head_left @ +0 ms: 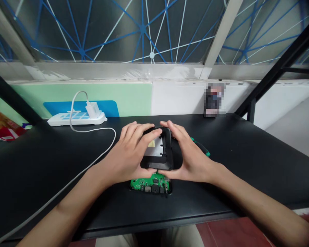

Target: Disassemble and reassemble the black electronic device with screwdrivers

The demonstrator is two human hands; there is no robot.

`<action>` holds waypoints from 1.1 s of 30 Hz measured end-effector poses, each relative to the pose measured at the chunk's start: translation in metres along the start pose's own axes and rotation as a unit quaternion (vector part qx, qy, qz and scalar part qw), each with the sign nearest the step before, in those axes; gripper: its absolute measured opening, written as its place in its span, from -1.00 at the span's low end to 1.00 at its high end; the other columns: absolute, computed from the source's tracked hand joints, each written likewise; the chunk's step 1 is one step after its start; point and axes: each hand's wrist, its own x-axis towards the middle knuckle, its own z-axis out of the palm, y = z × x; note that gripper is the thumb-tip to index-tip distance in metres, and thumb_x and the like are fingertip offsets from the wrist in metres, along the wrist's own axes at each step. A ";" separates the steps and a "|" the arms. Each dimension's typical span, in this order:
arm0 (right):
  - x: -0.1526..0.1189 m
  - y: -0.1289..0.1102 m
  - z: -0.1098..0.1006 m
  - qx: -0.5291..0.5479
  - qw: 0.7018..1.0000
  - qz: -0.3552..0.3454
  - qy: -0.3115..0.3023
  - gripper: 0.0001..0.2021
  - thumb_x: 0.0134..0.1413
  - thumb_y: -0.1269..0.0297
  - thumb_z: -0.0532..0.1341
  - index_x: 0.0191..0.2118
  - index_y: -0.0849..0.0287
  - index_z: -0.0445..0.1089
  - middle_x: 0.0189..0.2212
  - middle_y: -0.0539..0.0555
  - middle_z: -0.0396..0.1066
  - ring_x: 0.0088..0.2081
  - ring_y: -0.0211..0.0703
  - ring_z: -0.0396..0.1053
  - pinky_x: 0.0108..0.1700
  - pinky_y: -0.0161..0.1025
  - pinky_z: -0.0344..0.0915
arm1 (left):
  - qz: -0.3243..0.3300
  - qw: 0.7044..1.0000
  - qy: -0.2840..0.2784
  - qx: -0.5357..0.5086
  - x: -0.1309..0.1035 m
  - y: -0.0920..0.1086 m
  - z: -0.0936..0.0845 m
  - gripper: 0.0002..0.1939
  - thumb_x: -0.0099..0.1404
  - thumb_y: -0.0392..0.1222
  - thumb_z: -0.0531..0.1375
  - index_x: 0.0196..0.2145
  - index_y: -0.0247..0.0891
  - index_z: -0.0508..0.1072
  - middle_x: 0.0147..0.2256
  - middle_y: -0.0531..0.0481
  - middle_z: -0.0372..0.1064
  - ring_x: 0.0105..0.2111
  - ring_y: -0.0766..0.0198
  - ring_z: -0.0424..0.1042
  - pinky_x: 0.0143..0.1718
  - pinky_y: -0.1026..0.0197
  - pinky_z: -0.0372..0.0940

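Both of my hands hold a black rectangular housing (169, 151) with a silver metal plate (157, 151) inside it. My left hand (130, 151) wraps round its left side, with one finger over its top and the thumb along the near edge. On the right side, my right hand (192, 154) grips the housing between its fingers at the far edge and its thumb at the near edge. Just below the housing lies a green circuit board (150, 183) in a dark tray-like shell, partly covered by the housing and thumbs.
A white power strip (77, 118) with a plugged-in charger (92, 109) stands at the back left, its cable (103, 153) crossing the black table (237, 185). A green-and-black tool (202, 148) lies behind my right hand. At far left is a red packet (6, 127).
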 end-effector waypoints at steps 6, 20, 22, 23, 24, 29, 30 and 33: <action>-0.001 0.004 0.003 0.104 0.994 0.030 0.017 0.37 -0.21 -0.07 0.50 0.45 -0.12 -0.57 0.47 0.24 -0.36 0.39 0.39 -0.01 0.32 0.38 0.17 | -0.034 0.991 0.067 -0.113 0.002 0.001 -0.005 0.08 0.00 -0.04 0.48 0.30 -0.05 -0.07 0.17 -0.24 0.07 0.21 -0.25 0.13 0.20 -0.34 0.16; 0.002 0.005 0.017 0.146 0.986 0.025 -0.072 0.38 -0.16 -0.03 0.49 0.45 0.00 -0.63 0.48 0.29 -0.29 0.44 0.30 -0.10 0.37 0.34 0.02 | -0.044 0.958 0.059 -0.277 -0.007 0.002 0.002 0.37 -0.08 -0.09 0.53 0.40 0.04 -0.33 0.39 -0.22 -0.22 0.36 -0.29 -0.02 0.35 -0.34 0.02; 0.001 0.007 0.018 0.154 0.985 0.032 -0.064 0.39 -0.19 -0.03 0.50 0.45 -0.01 -0.61 0.47 0.29 -0.24 0.43 0.30 -0.08 0.37 0.34 0.05 | -0.047 0.958 0.059 -0.278 -0.008 0.002 0.001 0.37 -0.08 -0.09 0.53 0.40 0.06 -0.33 0.40 -0.20 -0.20 0.36 -0.28 -0.02 0.34 -0.35 0.05; 0.000 0.007 0.018 0.155 0.985 0.038 -0.061 0.40 -0.21 -0.03 0.51 0.45 -0.01 -0.60 0.47 0.29 -0.22 0.43 0.31 -0.06 0.36 0.33 0.06 | -0.049 0.957 0.058 -0.279 -0.008 0.002 0.001 0.36 -0.08 -0.09 0.53 0.39 0.07 -0.34 0.40 -0.20 -0.20 0.36 -0.28 -0.02 0.33 -0.36 0.07; 0.000 0.008 0.018 0.153 0.986 0.043 -0.059 0.40 -0.22 -0.04 0.51 0.45 0.00 -0.60 0.46 0.30 -0.19 0.42 0.31 -0.03 0.36 0.34 0.08 | -0.051 0.957 0.056 -0.281 -0.008 0.002 0.001 0.36 -0.07 -0.09 0.53 0.39 0.07 -0.35 0.40 -0.20 -0.19 0.36 -0.28 -0.02 0.32 -0.36 0.09; -0.003 0.014 0.017 0.142 0.988 0.053 -0.039 0.40 -0.25 -0.04 0.52 0.46 0.05 -0.55 0.41 0.36 -0.04 0.36 0.33 0.08 0.31 0.35 0.16 | -0.047 0.950 0.052 -0.305 -0.006 0.002 -0.002 0.31 0.01 -0.10 0.52 0.39 0.06 -0.35 0.39 -0.23 -0.17 0.37 -0.24 -0.02 0.32 -0.34 0.10; -0.004 0.015 0.017 0.139 0.988 0.055 -0.036 0.40 -0.25 -0.04 0.52 0.47 0.06 -0.54 0.39 0.37 -0.02 0.36 0.34 0.09 0.29 0.35 0.18 | -0.046 0.948 0.057 -0.309 -0.005 0.001 -0.003 0.30 0.03 -0.10 0.51 0.40 0.06 -0.34 0.38 -0.24 -0.17 0.37 -0.23 -0.02 0.33 -0.33 0.09; -0.005 0.019 0.016 0.128 0.989 0.066 -0.030 0.41 -0.28 -0.05 0.53 0.47 0.07 -0.52 0.36 0.39 0.03 0.34 0.33 0.11 0.26 0.34 0.22 | -0.051 0.945 0.068 -0.315 -0.003 -0.002 -0.005 0.28 0.04 -0.04 0.51 0.40 0.07 -0.32 0.36 -0.24 -0.10 0.36 -0.20 0.01 0.35 -0.31 0.07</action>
